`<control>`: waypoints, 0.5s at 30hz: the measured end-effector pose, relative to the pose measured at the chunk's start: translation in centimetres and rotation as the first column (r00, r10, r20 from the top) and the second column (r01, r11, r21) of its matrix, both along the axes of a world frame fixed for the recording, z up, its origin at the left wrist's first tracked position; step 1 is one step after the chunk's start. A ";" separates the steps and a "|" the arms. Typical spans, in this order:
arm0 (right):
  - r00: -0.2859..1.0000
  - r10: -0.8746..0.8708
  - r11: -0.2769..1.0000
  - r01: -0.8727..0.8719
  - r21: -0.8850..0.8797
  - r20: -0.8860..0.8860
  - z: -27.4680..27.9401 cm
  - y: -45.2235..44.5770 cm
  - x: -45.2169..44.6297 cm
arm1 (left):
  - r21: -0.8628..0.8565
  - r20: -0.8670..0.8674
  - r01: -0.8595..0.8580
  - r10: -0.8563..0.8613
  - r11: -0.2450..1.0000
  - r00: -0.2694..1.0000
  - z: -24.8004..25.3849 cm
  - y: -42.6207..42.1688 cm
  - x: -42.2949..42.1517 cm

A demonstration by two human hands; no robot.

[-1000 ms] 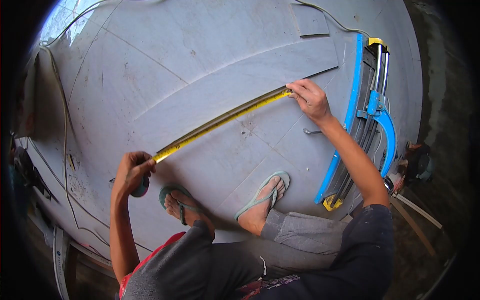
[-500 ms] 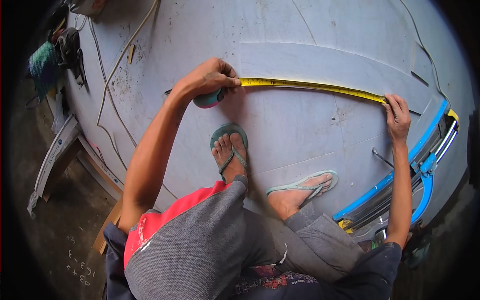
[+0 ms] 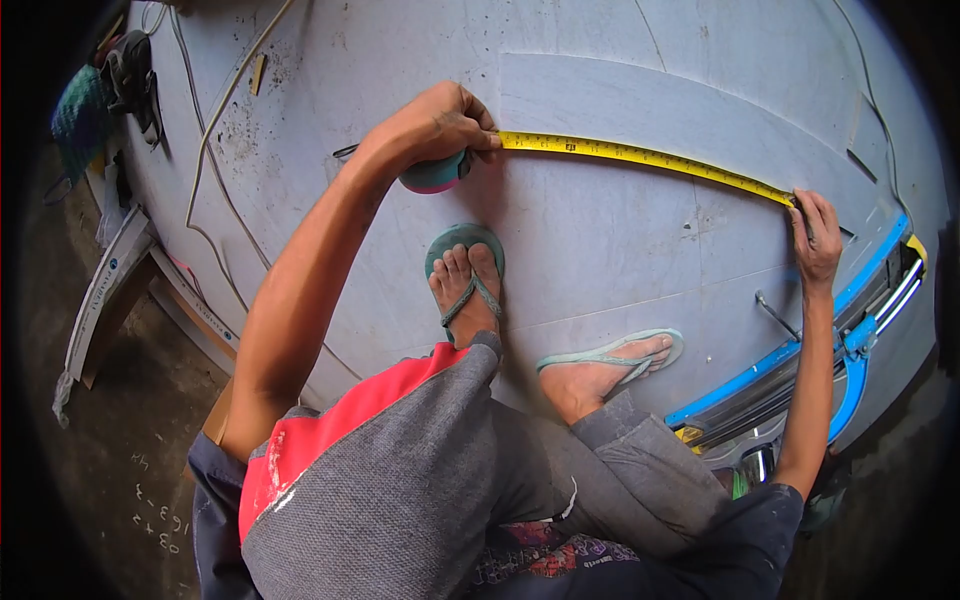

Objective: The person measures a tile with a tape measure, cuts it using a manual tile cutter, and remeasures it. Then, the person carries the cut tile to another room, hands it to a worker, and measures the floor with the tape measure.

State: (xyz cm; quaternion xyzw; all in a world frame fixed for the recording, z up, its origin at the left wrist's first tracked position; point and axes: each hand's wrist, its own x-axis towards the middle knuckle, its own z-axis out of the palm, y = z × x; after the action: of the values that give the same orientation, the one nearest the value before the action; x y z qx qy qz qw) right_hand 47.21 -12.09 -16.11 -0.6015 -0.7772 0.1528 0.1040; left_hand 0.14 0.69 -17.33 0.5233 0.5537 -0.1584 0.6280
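Note:
A yellow tape measure blade (image 3: 640,156) is stretched along the near edge of a long grey tile (image 3: 680,100) lying on the tiled floor. My left hand (image 3: 455,125) is closed on the tape at the tile's left end, with the teal and dark tape case (image 3: 437,173) under the palm. At the other end, my right hand (image 3: 817,235) pinches the tip of the blade near the tile's right part. Both hands are low over the floor, in front of my feet in green flip-flops.
A blue tile cutter (image 3: 850,365) lies at the right, with a metal wrench-like tool (image 3: 777,315) beside it. A smaller tile piece (image 3: 868,140) is at the upper right. Cables (image 3: 205,150) run along the left; cardboard boxes (image 3: 110,290) stand at the lower left.
The view has swung round, so the tape and tile now appear flatter and farther right. Both hands still hold the tape stretched along the tile's edge.

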 end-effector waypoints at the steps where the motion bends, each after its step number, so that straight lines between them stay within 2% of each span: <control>1: 1.000 0.012 1.000 -0.012 -0.005 0.009 0.0 0.0 0.1 | 0.021 -0.013 0.019 -0.018 1.000 1.000 0.0 0.0 0.0; 15: 1.000 0.008 0.999 -0.009 -0.039 -0.018 0.2 0.5 0.8 | 0.037 -0.059 0.007 -0.005 0.999 0.998 0.9 0.2 0.2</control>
State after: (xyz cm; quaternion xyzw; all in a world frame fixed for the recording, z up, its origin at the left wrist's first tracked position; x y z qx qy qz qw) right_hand 48.05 -11.60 -15.88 -0.5987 -0.7758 0.1735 0.0984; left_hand 0.39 0.86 -16.45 0.5317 0.5731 -0.1652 0.6012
